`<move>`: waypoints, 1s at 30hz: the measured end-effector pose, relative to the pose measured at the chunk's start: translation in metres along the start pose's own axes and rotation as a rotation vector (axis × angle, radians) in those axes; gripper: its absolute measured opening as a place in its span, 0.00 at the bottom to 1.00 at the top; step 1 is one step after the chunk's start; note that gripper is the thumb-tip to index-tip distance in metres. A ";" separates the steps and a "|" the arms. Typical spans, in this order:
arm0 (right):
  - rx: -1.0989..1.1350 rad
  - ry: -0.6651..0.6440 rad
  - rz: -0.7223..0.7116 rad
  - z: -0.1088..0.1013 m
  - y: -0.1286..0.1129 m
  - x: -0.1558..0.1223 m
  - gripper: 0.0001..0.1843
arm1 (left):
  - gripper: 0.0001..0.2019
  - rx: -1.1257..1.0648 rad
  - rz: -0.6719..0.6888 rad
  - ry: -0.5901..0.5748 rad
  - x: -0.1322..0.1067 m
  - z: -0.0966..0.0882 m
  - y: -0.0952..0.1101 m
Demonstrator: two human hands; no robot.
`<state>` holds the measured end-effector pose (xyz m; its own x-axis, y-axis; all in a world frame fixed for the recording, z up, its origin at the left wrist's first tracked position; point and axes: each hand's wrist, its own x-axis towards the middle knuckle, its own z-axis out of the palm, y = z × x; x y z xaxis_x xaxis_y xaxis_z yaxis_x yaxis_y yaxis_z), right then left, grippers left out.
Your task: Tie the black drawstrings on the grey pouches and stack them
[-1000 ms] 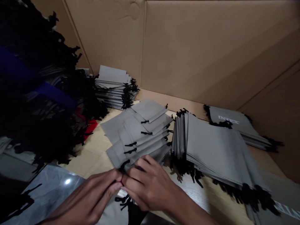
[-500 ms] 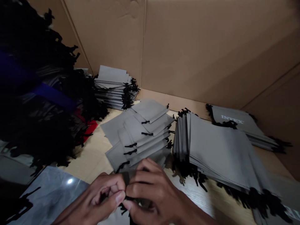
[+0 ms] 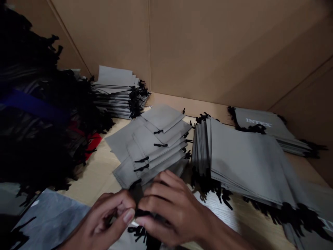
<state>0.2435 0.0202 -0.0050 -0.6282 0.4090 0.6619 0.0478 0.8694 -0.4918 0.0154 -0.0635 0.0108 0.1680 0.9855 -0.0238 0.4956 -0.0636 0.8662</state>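
Head view has your left hand [image 3: 109, 218] and right hand [image 3: 169, 208] close together at the bottom of the frame, fingertips almost meeting, both working at the black drawstring [image 3: 139, 211] of a grey pouch [image 3: 137, 194] held against the near edge of a fanned pile of grey drawstring pouches [image 3: 153, 146]. The left one's grip looks clenched, with thumb and fingers pinched in on the cord, and the right one's grip is closed over it too, though your fingers hide most of it, so I can't say exactly how the cord sits. My read is that you're at the cord-handling step on this one pouch, maybe tying or evening up the string, and it calls for a clean pinch on the cord ends before anything else. Around you on the light wood surface [image 3: 91, 173], there's a tall squared stack of pouches [image 3: 247, 163] just right of your hands, a back stack [image 3: 114, 93] against the cardboard wall [image 3: 208, 52], a pouch printed INTEX [image 3: 260, 125] on a pile far right, and a big heap of black cords and pouches [image 3: 39, 139] on the left
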 end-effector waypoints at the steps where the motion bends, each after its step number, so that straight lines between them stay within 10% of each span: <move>1: -0.045 -0.020 -0.017 -0.001 0.001 -0.001 0.09 | 0.18 0.067 0.029 0.025 -0.002 -0.002 0.000; 23: -0.221 -0.317 0.067 -0.004 0.005 0.002 0.21 | 0.11 0.324 0.204 0.296 -0.031 -0.009 0.002; 30: -0.179 -0.161 -0.004 -0.027 0.001 -0.003 0.16 | 0.02 0.336 0.222 0.212 -0.058 -0.001 -0.015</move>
<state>0.2665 0.0273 0.0077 -0.7436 0.3682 0.5581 0.1724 0.9121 -0.3719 -0.0027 -0.1192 -0.0004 0.1401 0.9504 0.2775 0.7221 -0.2899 0.6281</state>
